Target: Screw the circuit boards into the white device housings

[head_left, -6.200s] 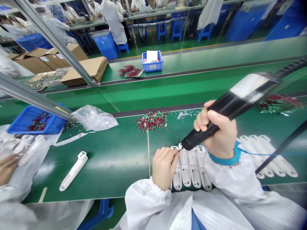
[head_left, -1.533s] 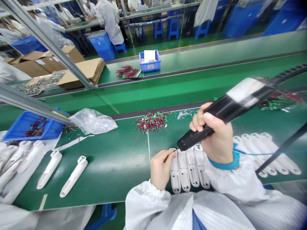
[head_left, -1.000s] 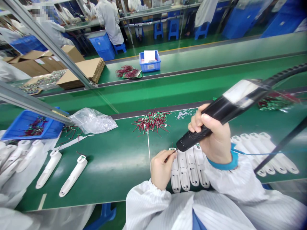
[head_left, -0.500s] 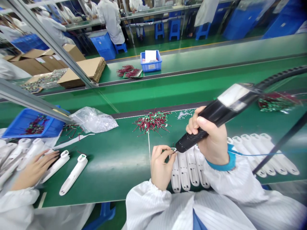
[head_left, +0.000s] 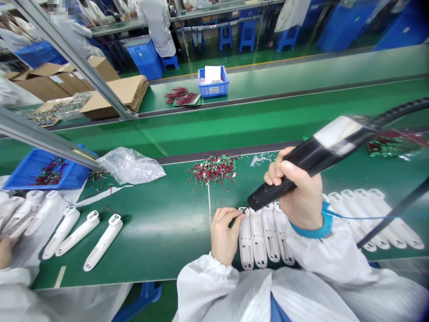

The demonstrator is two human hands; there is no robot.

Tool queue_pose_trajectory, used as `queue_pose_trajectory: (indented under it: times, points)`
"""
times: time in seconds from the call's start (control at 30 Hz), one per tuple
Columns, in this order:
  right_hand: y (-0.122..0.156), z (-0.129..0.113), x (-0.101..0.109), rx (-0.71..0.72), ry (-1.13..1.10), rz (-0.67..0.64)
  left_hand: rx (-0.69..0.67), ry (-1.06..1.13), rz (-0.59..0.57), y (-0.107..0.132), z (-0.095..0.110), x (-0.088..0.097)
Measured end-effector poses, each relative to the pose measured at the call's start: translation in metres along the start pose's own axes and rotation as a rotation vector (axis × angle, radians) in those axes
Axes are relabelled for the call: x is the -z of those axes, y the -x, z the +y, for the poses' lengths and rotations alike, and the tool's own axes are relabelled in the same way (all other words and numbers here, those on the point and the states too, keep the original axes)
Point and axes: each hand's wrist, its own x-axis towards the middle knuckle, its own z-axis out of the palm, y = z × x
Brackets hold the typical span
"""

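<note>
My right hand (head_left: 303,197) is wrapped around a black electric screwdriver (head_left: 315,152), which slants down to the left with its cable running off to the upper right. Its nose is just above the top ends of several white plastic housings (head_left: 258,241) lying side by side in front of me. At the leftmost of these, my left hand (head_left: 226,232) has thumb and index finger closed on the top end, beside a small green circuit board (head_left: 243,209). The driver's bit is hard to make out.
Behind my hands are a pile of small boards with red wires (head_left: 214,170) and scattered tiny white parts (head_left: 260,159). More housings (head_left: 378,219) lie right, under a dark slanting bar (head_left: 395,212). A plastic bag (head_left: 130,165), blue bin (head_left: 20,172) and co-worker's hand (head_left: 5,252) are left.
The screwdriver has shifted slightly right, its nose away from my left fingers. At the left, the co-worker's hand has drawn back, leaving a white housing on the table.
</note>
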Motion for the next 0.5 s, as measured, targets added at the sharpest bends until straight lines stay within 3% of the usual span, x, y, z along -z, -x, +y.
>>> queue_pose_trajectory:
  times: [0.37, 0.5]
  points:
    - [0.002, 0.001, -0.003, 0.007, 0.064, -0.006, 0.221, 0.282, -0.032, -0.004, 0.009, 0.004]
    - [0.002, 0.000, -0.004, 0.002, 0.029, -0.001, 0.382, 0.469, -0.062, -0.006, 0.012, 0.003]
